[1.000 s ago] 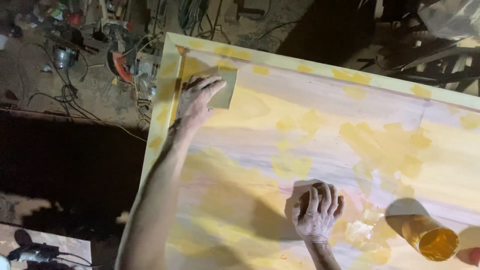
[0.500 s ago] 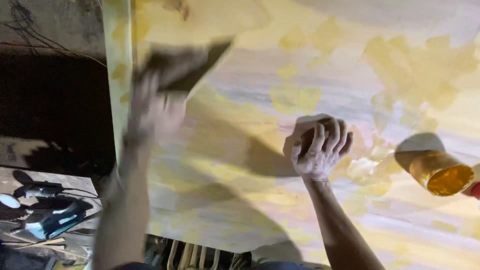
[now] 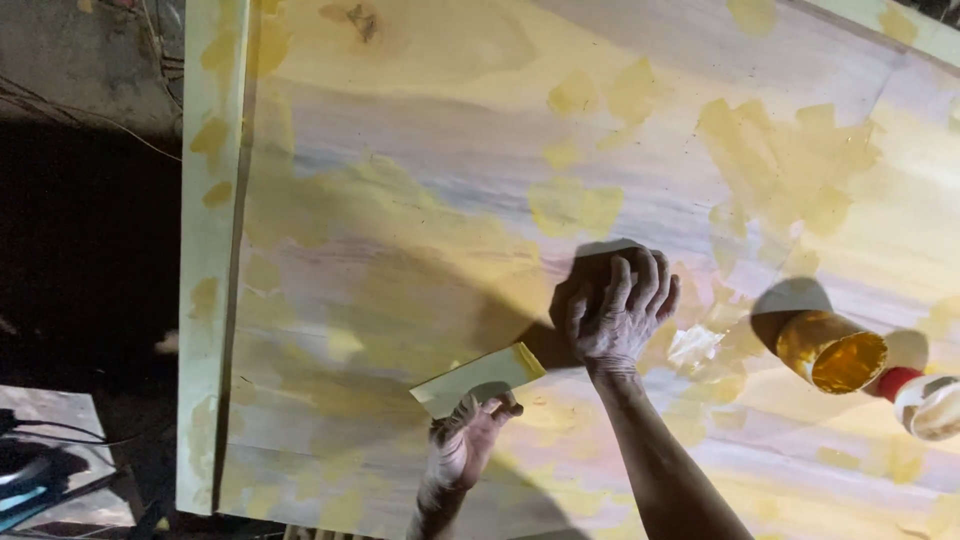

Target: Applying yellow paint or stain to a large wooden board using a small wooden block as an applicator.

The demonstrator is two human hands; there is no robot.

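- Gripping a flat yellowish scraper card (image 3: 480, 379), the left hand (image 3: 462, 442) sits low in the frame, just left of centre; fingers pinched tight along the card's lower edge.
- Card lies tilted, its right end higher, its lower edge against the wooden panel (image 3: 420, 130).
- Right hand (image 3: 618, 310) rests at centre frame, just right of the card's upper corner; fingers curled and spread, palm down on the wood. Holds nothing that shows; anything under the palm is hidden.
- Hands near each other, not touching.
- Panel fills most of the frame: pale wood, visible grain, a knot at the upper left, blotchy yellow filler patches (image 3: 775, 160) scattered across it, thickest at upper right.
- Raised pale border strip (image 3: 205, 300) runs down the panel's left edge, also dabbed yellow.
- Amber jar (image 3: 830, 352) on its side at the right, open mouth showing; red-and-white object (image 3: 925, 400) just beside it at the right edge.
- Dark floor at left; dark tool with cable (image 3: 30, 480) in the lower left corner.
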